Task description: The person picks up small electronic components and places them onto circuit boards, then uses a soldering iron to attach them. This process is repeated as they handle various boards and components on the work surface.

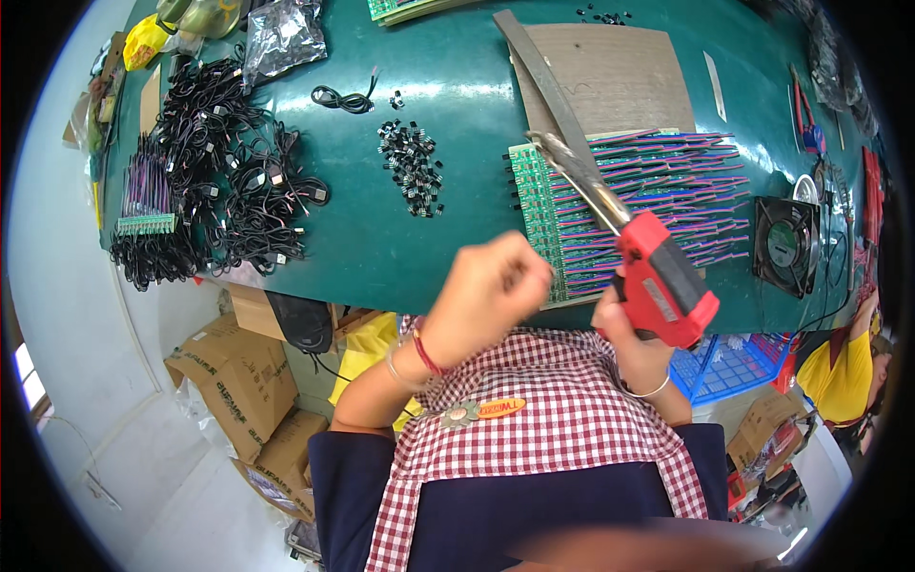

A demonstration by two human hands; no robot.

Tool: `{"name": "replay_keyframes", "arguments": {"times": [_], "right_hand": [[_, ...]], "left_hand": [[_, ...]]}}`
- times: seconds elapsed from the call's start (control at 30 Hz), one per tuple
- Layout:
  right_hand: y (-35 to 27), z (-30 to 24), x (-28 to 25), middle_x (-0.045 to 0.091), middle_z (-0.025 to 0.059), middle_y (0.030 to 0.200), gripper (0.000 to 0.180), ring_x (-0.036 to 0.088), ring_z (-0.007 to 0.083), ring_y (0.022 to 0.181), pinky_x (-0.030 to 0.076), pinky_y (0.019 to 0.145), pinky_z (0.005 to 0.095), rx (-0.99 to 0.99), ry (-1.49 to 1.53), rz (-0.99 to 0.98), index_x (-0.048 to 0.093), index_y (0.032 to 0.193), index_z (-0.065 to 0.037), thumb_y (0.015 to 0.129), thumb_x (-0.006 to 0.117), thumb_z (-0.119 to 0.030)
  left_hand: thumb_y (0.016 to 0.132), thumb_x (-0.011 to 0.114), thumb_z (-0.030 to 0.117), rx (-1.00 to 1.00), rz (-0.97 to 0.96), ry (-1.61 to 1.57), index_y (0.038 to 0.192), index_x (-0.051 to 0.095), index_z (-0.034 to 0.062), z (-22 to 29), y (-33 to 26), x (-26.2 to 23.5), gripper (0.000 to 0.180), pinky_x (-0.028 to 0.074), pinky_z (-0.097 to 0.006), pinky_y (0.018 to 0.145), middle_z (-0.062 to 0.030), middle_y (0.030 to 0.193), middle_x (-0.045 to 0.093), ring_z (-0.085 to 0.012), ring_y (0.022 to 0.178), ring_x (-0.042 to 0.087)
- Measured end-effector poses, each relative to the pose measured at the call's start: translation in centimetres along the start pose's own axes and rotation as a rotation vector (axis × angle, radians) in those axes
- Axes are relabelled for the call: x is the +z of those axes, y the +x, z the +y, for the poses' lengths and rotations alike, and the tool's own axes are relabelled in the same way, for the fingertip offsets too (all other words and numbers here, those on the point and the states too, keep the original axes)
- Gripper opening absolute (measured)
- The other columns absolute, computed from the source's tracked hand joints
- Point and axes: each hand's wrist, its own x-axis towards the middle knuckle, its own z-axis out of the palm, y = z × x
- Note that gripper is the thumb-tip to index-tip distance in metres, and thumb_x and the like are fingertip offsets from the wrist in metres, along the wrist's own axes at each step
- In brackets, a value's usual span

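A red and black soldering gun [664, 279] is gripped in my right hand [629, 334], its long metal nose pointing up and left over a panel of green circuit boards [538, 214]. Rows of thin coloured wires [658, 195] run from these boards toward the right. My left hand [491, 286] hovers near the panel's lower left corner, its fingers curled together and slightly blurred; what they hold, if anything, is hidden. A flat grey metal bar [548, 81] slants across a brown board [610, 71] and down to the panel, partly behind the gun's nose.
Small black connectors [412, 172] lie piled on the green table [362, 238]. Left of them are heaped black cables [214, 172] and a wired board strip [146, 224]. A black fan [786, 246] stands at the right. Cardboard boxes [233, 381] and a blue basket [729, 367] sit below the table edge.
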Motion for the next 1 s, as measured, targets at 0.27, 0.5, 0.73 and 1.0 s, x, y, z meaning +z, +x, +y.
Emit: {"name": "replay_keyframes", "arguments": {"times": [0.27, 0.5, 0.73, 1.0], "right_hand": [[-2.2, 3.1, -4.2, 0.055, 0.0058, 0.072, 0.028, 0.053, 0.0117, 0.061, 0.044, 0.055, 0.0252, 0.087, 0.239, 0.052, 0.051, 0.107, 0.003, 0.079, 0.058, 0.001], [-3.4, 4.7, -4.7, 0.052, 0.0074, 0.064, 0.036, 0.048, 0.0136, 0.051, 0.039, 0.048, 0.0258, 0.051, 0.046, -0.013, 0.046, 0.111, 0.003, 0.079, 0.058, -0.007], [-3.5, 4.3, -4.8, 0.054, 0.0012, 0.074, 0.016, 0.05, 0.0087, 0.064, 0.042, 0.057, 0.0242, 0.156, 0.131, -0.045, 0.057, 0.092, 0.0, 0.077, 0.062, 0.001], [-3.4, 4.1, -4.5, 0.054, 0.0018, 0.074, 0.018, 0.051, 0.0089, 0.063, 0.042, 0.057, 0.0239, 0.138, 0.157, -0.034, 0.056, 0.094, 0.001, 0.077, 0.06, 0.003]], "left_hand": [[0.084, 0.055, 0.009, -0.19, 0.016, -0.127, 0.08, 0.053, 0.0024, -1.7, 3.8, -2.9, 0.008, 0.035, -0.016, 0.045, -0.002, 0.068, 0.057, -0.0038, 0.052, 0.049], [0.083, 0.056, 0.009, -0.226, -0.018, -0.088, 0.077, 0.052, 0.0033, -1.5, 4.4, -3.1, 0.01, 0.035, -0.017, 0.044, -0.0015, 0.065, 0.057, -0.0036, 0.05, 0.048], [0.084, 0.056, 0.01, -0.237, -0.023, -0.094, 0.075, 0.05, 0.0045, -1.6, 4.5, -3.2, 0.012, 0.035, -0.017, 0.043, -0.001, 0.063, 0.056, -0.0037, 0.049, 0.048], [0.083, 0.056, 0.01, -0.256, -0.042, -0.11, 0.074, 0.05, 0.0042, -1.5, 4.7, -3.4, 0.012, 0.034, -0.017, 0.043, -0.0013, 0.063, 0.056, -0.0035, 0.048, 0.047]]}}
